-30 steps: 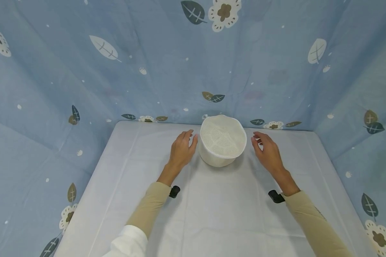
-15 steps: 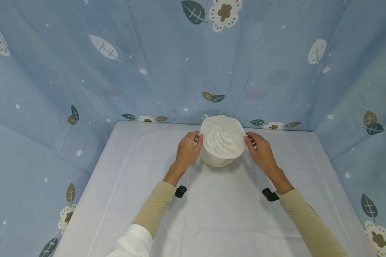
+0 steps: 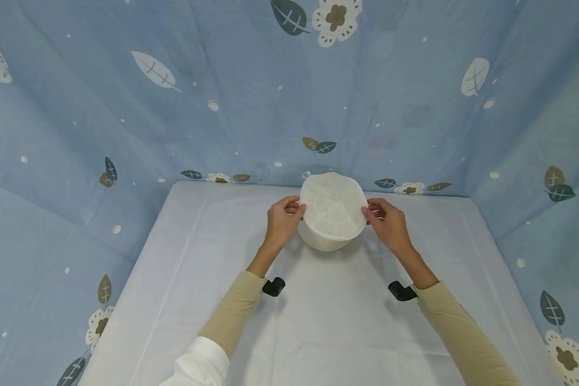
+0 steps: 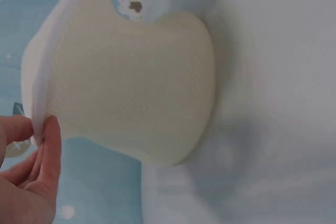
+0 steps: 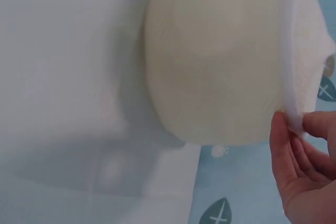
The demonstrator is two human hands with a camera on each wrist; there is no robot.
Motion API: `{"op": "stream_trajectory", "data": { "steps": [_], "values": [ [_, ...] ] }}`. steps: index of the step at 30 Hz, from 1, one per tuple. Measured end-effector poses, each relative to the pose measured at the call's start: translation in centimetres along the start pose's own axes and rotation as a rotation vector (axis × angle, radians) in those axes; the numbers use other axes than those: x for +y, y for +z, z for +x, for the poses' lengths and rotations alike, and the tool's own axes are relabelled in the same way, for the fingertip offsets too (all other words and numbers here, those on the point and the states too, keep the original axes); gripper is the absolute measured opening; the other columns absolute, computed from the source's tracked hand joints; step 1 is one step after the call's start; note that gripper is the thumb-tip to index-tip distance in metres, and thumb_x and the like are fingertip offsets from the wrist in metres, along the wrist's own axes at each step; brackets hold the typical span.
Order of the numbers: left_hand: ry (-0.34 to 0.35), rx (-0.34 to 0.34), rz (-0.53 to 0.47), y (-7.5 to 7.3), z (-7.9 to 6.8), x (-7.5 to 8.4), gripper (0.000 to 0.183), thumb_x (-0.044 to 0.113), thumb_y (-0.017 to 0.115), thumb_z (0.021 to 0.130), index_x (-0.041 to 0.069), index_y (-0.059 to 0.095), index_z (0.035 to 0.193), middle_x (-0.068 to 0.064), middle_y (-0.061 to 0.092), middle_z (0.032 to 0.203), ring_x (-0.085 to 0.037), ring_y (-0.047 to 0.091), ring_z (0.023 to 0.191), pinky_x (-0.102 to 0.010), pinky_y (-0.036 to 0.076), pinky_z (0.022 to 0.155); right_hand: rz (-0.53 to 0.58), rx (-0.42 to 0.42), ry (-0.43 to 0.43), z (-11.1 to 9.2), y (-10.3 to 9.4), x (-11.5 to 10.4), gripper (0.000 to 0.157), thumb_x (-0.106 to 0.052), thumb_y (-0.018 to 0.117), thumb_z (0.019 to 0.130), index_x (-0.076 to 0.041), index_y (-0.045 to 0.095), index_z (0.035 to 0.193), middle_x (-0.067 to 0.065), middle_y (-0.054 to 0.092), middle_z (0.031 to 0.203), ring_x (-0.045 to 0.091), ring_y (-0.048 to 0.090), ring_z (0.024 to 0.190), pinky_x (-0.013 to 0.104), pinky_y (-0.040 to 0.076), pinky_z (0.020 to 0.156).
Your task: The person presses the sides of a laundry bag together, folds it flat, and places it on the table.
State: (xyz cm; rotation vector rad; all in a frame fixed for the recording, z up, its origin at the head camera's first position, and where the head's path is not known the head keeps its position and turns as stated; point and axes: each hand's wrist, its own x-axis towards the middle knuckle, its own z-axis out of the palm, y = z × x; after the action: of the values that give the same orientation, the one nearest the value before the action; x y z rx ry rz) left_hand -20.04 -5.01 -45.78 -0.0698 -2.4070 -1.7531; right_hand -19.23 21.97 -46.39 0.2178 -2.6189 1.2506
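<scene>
A round cream-white mesh laundry bag (image 3: pixel 332 212) stands upright near the back of the table, with a white band round its rim and a small loop at its back left. My left hand (image 3: pixel 283 221) pinches the rim on the left side between thumb and fingers. On the opposite side my right hand (image 3: pixel 390 222) pinches the rim in the same way. In the left wrist view the bag's soft side wall (image 4: pixel 131 82) bows inward below the rim. The right wrist view has the white band (image 5: pixel 291 51) between the thumb and fingers.
A pale cloth covers the table (image 3: pixel 328 321). Blue patterned curtain (image 3: pixel 251 96) rises right behind the bag and along both sides. A small black device (image 3: pixel 273 287) sits at the left wrist, another black device (image 3: pixel 402 291) at the right.
Both hands have moved inward from beside the bag and now pinch its rim from left and right. The bag stays in its place, with its rim drawn slightly narrower.
</scene>
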Motion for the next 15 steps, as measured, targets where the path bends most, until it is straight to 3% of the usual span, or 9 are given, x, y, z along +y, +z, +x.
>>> {"op": "stream_trajectory", "data": {
  "steps": [4,9,15],
  "values": [
    [-0.068,-0.003,-0.041,-0.2,-0.2,0.5,0.029,0.018,0.071,0.087,0.003,0.067,0.111,-0.007,0.065,0.091,-0.016,0.064,0.082,-0.023,0.055,0.063,0.102,-0.039,0.098,0.1,-0.3,-0.2,0.035,-0.023,0.064,0.092,-0.001,0.059,0.119,0.014,0.063,0.104,0.025,0.065,0.086,0.024,0.056,0.066],
    [-0.106,-0.02,-0.111,-0.5,-0.4,1.0,0.028,0.014,0.071,0.086,0.001,0.066,0.11,-0.01,0.063,0.091,-0.019,0.064,0.081,-0.03,0.057,0.066,0.253,-0.092,0.243,0.1,-0.9,-0.6,0.041,-0.028,0.066,0.09,-0.001,0.058,0.12,0.015,0.062,0.109,0.021,0.065,0.089,0.026,0.056,0.07],
    [-0.148,-0.037,-0.147,-0.7,-0.9,1.2,0.028,0.015,0.071,0.086,0.003,0.065,0.109,-0.01,0.062,0.091,-0.019,0.064,0.08,-0.038,0.057,0.071,0.327,-0.138,0.325,-0.4,-1.8,-1.6,0.045,-0.028,0.066,0.09,0.001,0.055,0.122,0.017,0.059,0.112,0.017,0.064,0.089,0.03,0.056,0.075]
  ]
}}
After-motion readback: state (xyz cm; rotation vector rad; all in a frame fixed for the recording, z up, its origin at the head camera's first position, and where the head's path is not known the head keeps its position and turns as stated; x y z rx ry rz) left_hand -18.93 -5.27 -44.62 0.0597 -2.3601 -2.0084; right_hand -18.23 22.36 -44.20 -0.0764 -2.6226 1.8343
